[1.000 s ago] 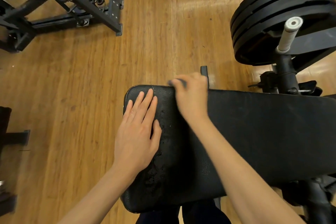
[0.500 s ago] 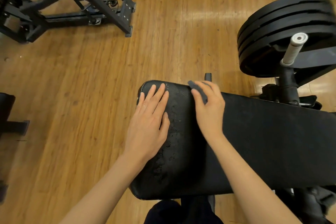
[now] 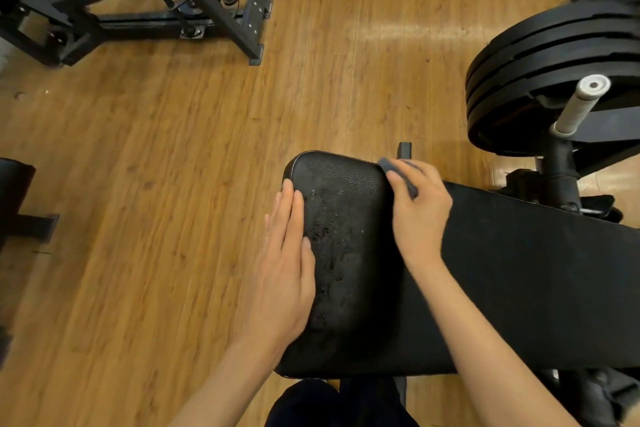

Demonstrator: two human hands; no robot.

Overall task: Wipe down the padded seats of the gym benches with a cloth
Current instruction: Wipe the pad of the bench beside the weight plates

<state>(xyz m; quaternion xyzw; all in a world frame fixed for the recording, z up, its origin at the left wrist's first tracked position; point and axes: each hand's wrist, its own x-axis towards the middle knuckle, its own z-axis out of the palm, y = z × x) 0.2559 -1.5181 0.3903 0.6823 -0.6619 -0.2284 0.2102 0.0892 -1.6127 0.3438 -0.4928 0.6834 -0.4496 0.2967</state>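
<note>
A black padded bench seat [image 3: 519, 274] runs from the centre to the right edge, its rounded left end worn and flecked. My left hand [image 3: 284, 267] lies flat with straight fingers along the seat's left edge. My right hand [image 3: 415, 211] presses a dark grey cloth [image 3: 398, 170] onto the seat near its far edge. Only a corner and a strip of the cloth show between and beyond the fingers; the rest is hidden under the hand.
Stacked black weight plates [image 3: 554, 80] with a white-gripped handle [image 3: 578, 104] stand at the right. A black machine frame [image 3: 173, 10] occupies the top left on the wooden floor [image 3: 173, 184]. Another black pad [image 3: 14, 191] is at the left edge.
My left hand has slid from on top of the seat's left end to its left edge. My right hand with the cloth has shifted slightly right along the far edge.
</note>
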